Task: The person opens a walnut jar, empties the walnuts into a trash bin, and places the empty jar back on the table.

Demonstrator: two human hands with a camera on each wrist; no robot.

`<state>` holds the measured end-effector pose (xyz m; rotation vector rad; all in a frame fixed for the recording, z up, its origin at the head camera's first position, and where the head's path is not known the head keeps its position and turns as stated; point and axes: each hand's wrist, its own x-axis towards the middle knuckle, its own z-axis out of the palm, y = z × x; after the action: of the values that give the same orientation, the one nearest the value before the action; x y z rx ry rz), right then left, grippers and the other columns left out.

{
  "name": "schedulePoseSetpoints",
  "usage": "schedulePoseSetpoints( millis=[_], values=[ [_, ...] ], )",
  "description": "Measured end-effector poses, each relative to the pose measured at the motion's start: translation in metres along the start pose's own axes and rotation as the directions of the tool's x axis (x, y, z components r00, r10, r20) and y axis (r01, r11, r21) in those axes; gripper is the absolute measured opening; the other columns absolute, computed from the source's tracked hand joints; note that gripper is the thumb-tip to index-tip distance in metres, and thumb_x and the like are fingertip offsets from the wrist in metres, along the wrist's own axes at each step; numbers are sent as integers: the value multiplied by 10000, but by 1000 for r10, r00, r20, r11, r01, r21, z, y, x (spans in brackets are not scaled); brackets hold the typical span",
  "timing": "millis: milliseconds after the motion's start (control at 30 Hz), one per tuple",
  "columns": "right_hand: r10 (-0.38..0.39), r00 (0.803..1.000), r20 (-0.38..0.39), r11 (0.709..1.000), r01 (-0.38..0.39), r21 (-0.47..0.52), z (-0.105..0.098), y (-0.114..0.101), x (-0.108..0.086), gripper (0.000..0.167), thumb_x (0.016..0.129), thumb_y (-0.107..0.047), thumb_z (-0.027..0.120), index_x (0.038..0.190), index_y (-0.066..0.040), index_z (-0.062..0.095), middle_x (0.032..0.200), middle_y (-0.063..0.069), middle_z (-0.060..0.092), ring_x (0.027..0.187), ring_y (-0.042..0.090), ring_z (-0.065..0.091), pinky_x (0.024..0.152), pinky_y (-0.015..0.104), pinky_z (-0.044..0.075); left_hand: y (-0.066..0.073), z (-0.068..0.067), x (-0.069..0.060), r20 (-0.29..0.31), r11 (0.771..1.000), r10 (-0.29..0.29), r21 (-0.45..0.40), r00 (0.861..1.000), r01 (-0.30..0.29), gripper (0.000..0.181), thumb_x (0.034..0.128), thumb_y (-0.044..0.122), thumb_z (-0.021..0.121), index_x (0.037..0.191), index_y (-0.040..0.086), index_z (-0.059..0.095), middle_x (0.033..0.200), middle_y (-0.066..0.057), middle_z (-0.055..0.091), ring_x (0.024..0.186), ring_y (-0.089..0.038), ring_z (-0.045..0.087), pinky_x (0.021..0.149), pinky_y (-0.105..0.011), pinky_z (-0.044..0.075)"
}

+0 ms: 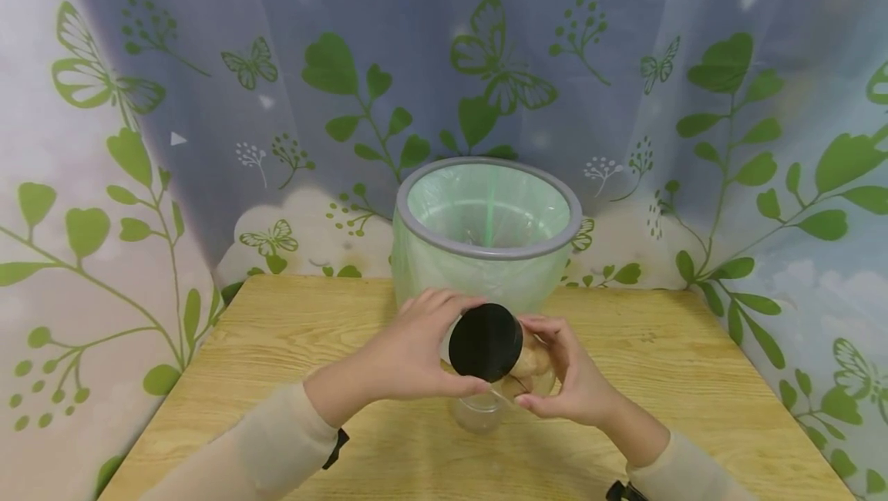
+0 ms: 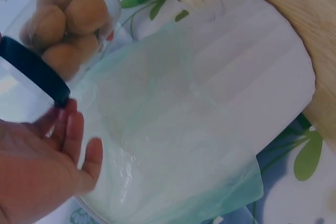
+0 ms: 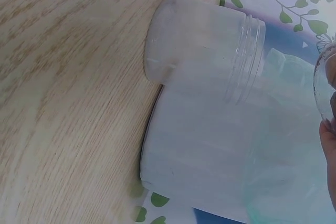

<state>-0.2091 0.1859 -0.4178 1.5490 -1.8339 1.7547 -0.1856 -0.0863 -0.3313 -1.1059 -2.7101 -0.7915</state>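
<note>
A clear jar (image 2: 107,3) with several round brown things like walnuts (image 2: 86,14) inside is held tilted above the table, its black lid (image 1: 486,343) in place. My left hand (image 1: 416,347) grips the lid from the left, thumb below and fingers above. On the other side, my right hand (image 1: 572,370) holds the jar's body between thumb and fingers. Below them an open clear jar (image 3: 197,45) stands upright on the table, partly hidden by the held jar in the head view. Only a little of my right hand (image 3: 328,156) shows in the right wrist view.
Just behind the hands stands a bin (image 1: 489,253) with a grey rim and a pale green bag lining (image 2: 152,129). The wooden table (image 1: 291,331) ends at a patterned curtain (image 1: 277,100) at the back and sides.
</note>
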Motion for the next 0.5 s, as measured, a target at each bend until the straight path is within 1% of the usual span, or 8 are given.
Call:
schedulePoseSetpoints(
  millis=[100,167,333,433,500],
  values=[
    [7,1000,-3,1000,-7,-7,0,0,0,801,816,-50,827,1356,183,284,1491,148,402,1372,221,421,1105,274,363,4,5,-2,-51,999,-38,11,998,39,866,768,634,777,1456,200,481,1360,55,530,1259,-175,442,1057,-480,335],
    [11,1000,-7,1000,-11,-13,1,-1,0,807,807,-45,834,1357,181,288,1489,145,405,1372,217,421,1105,271,362,7,9,-4,-82,997,-71,23,994,73,845,769,664,757,1418,182,512,1327,47,548,1239,-178,458,1046,-477,340],
    [7,1000,-15,1000,-7,-24,1,-1,0,815,794,-37,843,1356,183,296,1479,145,414,1359,215,435,1092,269,378,14,14,-7,-129,985,-162,30,978,167,848,752,760,693,1327,150,567,1222,53,584,1138,-154,502,1002,-454,351],
    [-1,1000,-18,1000,0,-31,1,-1,1,816,789,-33,845,1353,188,297,1473,147,419,1352,215,440,1088,269,383,17,16,-8,-153,979,-192,43,969,201,863,735,811,655,1291,155,589,1170,66,596,1069,-137,512,954,-444,356],
    [-3,1000,-19,999,3,-37,1,-1,1,816,790,-33,844,1354,188,298,1474,145,417,1354,212,435,1091,267,378,18,17,-8,-169,976,-195,64,966,208,909,719,832,646,1310,144,587,1192,51,605,1088,-152,521,943,-452,360]
  ],
)
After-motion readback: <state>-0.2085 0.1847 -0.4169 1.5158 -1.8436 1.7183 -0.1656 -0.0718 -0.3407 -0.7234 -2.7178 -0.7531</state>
